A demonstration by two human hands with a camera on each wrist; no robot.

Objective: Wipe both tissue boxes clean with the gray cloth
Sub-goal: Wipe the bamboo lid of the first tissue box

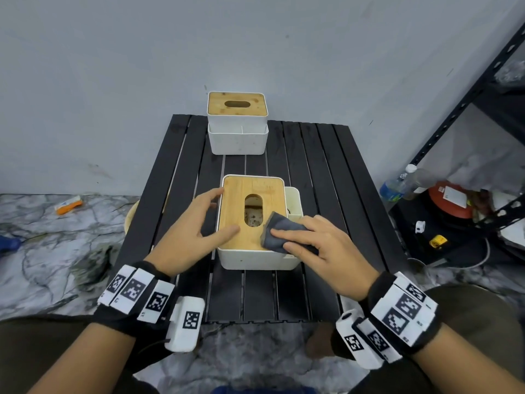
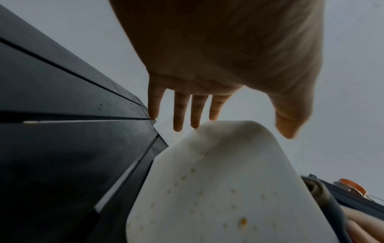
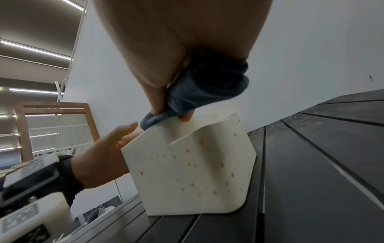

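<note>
The near tissue box [image 1: 252,220], white with a bamboo lid and oval slot, stands mid-table; its speckled white wall fills the left wrist view [image 2: 218,189] and shows in the right wrist view [image 3: 193,172]. My left hand [image 1: 211,217] lies against its left side with straight fingers [image 2: 180,115] and the thumb on the lid. My right hand [image 1: 312,245] grips the bunched gray cloth [image 1: 279,233] [image 3: 203,87] and presses it on the lid's near right corner. A second, similar tissue box [image 1: 237,120] stands at the table's far edge, untouched.
The black slatted table [image 1: 326,180] is small, with its edges close on every side. A black metal shelf [image 1: 468,109] stands at the right with a water bottle [image 1: 397,184] and a red item [image 1: 449,200]. An orange object [image 1: 68,206] lies on the marble floor at left.
</note>
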